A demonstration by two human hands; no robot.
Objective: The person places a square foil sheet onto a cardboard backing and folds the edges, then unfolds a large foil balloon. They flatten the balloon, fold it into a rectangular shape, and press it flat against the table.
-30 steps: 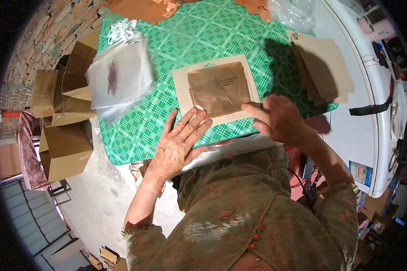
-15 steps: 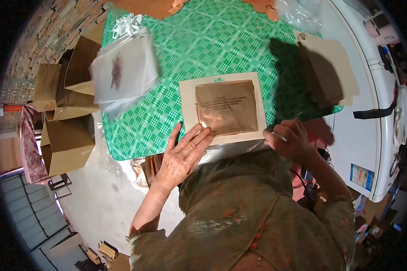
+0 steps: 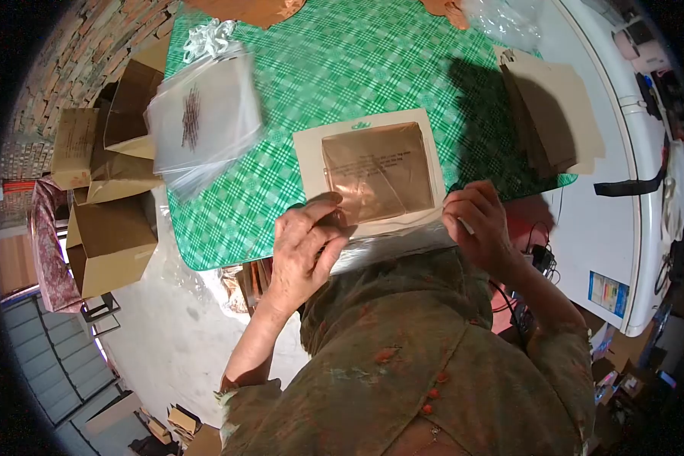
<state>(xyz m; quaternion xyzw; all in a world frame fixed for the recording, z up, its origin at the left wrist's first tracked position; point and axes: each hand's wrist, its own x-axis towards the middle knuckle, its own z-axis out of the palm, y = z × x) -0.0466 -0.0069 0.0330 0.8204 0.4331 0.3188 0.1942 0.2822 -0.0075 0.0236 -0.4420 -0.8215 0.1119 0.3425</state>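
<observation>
A broad tabletop covered in green-and-white checked cloth (image 3: 334,68) is seen in front of the person, whose torso is covered by a dark olive garment with a reddish pattern (image 3: 403,349). To the right, the table is flanked by a large white smooth-sided appliance (image 3: 596,220); to the left, open brown cardboard boxes (image 3: 121,235) are grouped beside it. On the left part of the cloth, a fanned stack of clear flat plastic bags (image 3: 232,121) is laid, and on the right part, a loose pile of tan card sheets (image 3: 551,114) is partly covered by shadow.

Near the table's front edge, between the two hands, a cream rectangular card sheet (image 3: 310,156) is placed slightly askew. On it, a shiny copper-brown flat square packet with small dark print (image 3: 380,171) is lying, framed by the cream border. The left hand (image 3: 300,247) is held partly curled at the near left corner, with its thumb apart from the fingers; whether anything is gripped cannot be told. The right hand (image 3: 479,220) is bent inward, its fingertips gathered at the near right corner; whether the card's edge is pinched cannot be told. At the back left, a small tangled white bundle (image 3: 207,39) is set just beyond the bags
</observation>
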